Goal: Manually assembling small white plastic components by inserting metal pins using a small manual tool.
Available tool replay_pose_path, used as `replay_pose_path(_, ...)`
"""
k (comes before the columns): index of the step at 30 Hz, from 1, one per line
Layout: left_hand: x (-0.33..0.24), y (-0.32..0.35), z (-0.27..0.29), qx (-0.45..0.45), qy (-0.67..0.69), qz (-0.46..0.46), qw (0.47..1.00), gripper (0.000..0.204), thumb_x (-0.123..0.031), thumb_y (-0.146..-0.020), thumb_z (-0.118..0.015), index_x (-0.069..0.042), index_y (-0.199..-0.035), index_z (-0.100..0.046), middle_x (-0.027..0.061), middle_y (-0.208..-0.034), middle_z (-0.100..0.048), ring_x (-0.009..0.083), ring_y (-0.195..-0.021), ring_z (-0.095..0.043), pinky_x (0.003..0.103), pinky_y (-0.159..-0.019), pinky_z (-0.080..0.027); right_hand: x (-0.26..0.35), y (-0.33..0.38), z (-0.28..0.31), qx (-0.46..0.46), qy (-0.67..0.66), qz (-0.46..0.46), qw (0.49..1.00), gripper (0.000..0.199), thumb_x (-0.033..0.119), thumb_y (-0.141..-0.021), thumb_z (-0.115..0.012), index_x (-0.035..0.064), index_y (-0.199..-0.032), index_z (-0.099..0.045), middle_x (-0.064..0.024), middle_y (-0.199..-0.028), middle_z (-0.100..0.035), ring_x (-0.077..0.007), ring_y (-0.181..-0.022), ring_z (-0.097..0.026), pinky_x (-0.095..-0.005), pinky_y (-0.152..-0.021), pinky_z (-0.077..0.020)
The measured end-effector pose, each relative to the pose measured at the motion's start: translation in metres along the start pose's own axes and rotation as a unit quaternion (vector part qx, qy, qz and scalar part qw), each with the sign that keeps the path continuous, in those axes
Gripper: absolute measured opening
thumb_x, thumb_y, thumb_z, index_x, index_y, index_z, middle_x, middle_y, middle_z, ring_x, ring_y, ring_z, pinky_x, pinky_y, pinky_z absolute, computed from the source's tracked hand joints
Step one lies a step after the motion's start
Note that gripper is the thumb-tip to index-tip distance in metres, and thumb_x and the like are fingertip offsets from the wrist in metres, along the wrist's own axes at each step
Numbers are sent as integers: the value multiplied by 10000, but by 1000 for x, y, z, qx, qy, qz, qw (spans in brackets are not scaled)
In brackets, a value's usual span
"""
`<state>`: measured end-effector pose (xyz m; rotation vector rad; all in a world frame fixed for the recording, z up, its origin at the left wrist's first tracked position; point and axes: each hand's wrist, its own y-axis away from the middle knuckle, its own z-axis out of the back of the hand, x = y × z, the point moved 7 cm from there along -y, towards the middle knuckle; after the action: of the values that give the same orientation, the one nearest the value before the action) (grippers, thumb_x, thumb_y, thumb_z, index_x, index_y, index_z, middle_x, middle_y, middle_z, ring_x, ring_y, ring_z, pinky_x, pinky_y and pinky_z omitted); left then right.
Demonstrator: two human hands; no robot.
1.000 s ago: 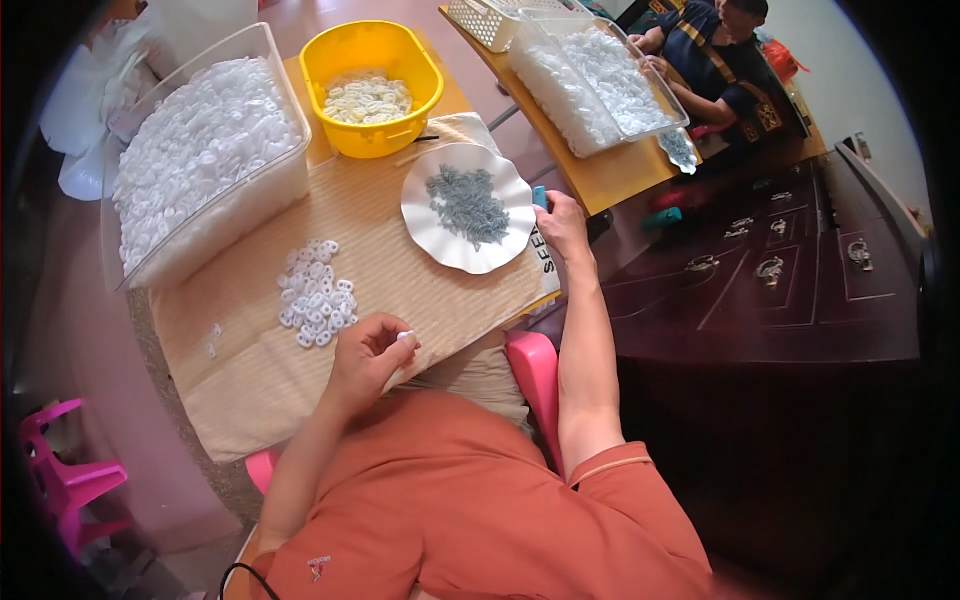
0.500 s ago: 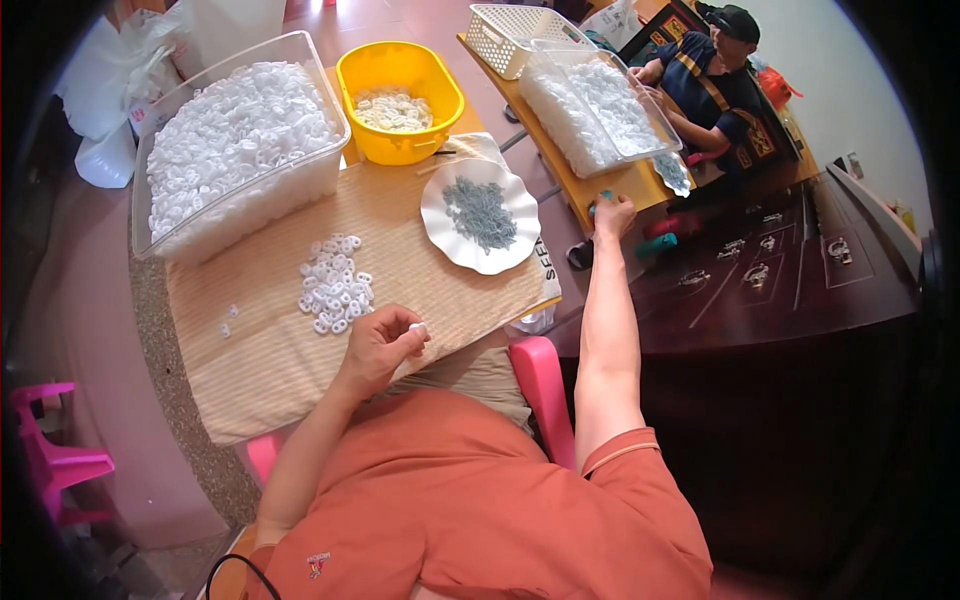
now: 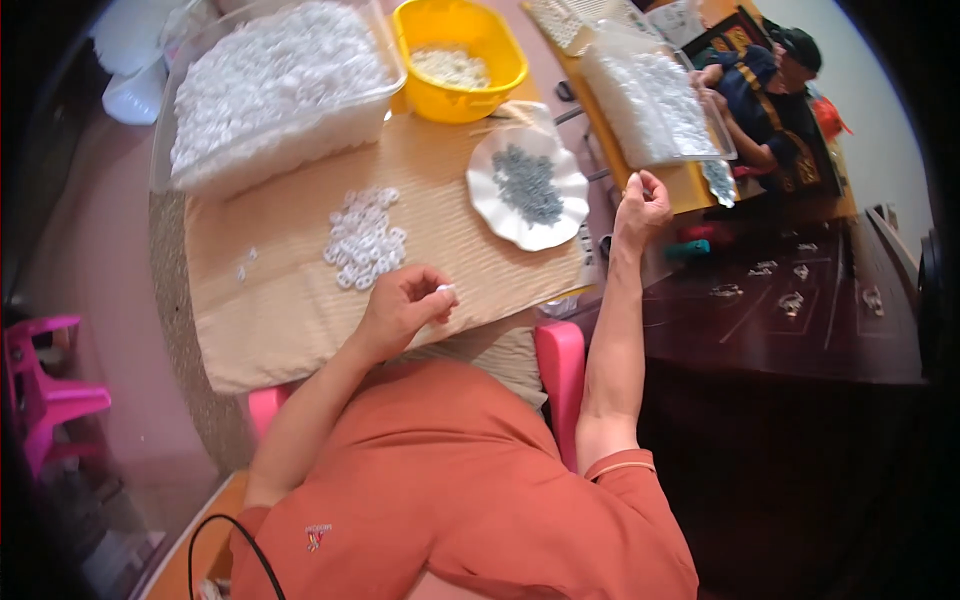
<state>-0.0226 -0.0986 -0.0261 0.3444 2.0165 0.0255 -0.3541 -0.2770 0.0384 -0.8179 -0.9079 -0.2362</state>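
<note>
My left hand (image 3: pixel 403 312) is above the near edge of the cloth-covered table, thumb and fingers pinching a small white plastic piece (image 3: pixel 447 289). Just beyond it lies a loose pile of white oval pieces with holes (image 3: pixel 365 238). Stretched out to the right, my right hand (image 3: pixel 642 208) is closed, fingertips curled to the thumb, near the corner of the second table. Whatever it may hold is too small or hidden to make out. Between the hands, farther off, a white scalloped plate (image 3: pixel 485 195) carries a heap of small grey-blue parts (image 3: pixel 530 184).
A big clear bin (image 3: pixel 290 150) full of white pieces and a yellow basin (image 3: pixel 455 103) stand at the back. On the second table is another clear bin (image 3: pixel 640 130); a person (image 3: pixel 765 100) sits behind it. A dark wooden panel (image 3: pixel 760 340) lies at right, a pink stool (image 3: pixel 60 390) at left.
The whole view has shifted, so the tables appear higher and farther right. My right hand has drawn back slightly from the second table, fingers pinched. My left hand still pinches the white piece.
</note>
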Motion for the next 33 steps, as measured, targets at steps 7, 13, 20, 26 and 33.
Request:
replay_pose_path(7,-1,-4,9,-26,95,15,995,99,-102,-909,-605,-12,-949,-593,68,-832,-653,111,-715,-614,256,-665,-524,117,169,-48,503,-273,-70,817,163,36,-877,-655,2,-1036,-665,-7,-858,-633,-55,-712,-574,-200,-630,-485)
replay_pose_path(13,-3,-1,11,-28,112,1,993,121,-124,-919,-606,-17,-974,-600,56,-872,-647,102,-749,-610,246,-700,-523,124,206,-57,581,-284,-36,762,202,-6,-857,-654,-39,-1055,-645,-68,-938,-639,-88,-768,-592,-212,-667,-483)
replay_pose_path(20,-4,1,12,-34,102,-9,994,160,-152,-928,-613,-4,-989,-615,38,-862,-657,77,-737,-611,233,-678,-535,132,212,-58,646,-302,-46,700,262,-87,-830,-608,-55,-1089,-633,-87,-976,-621,-141,-882,-592,-255,-779,-473)
replay_pose_path(26,-6,0,12,-45,108,11,993,173,-159,-926,-619,-1,-997,-620,31,-852,-653,72,-726,-609,230,-669,-537,132,213,-55,656,-368,-104,650,374,-73,-810,-622,-64,-1182,-582,-126,-1046,-590,-170,-934,-583,-274,-821,-470)
replay_pose_path(33,-6,-3,12,-40,59,-12,997,184,-159,-915,-636,6,-996,-632,36,-853,-656,74,-737,-606,222,-668,-531,129,209,-56,651,-329,-64,681,312,-71,-813,-646,-56,-1123,-620,-134,-1023,-605,-176,-928,-600,-268,-798,-489)
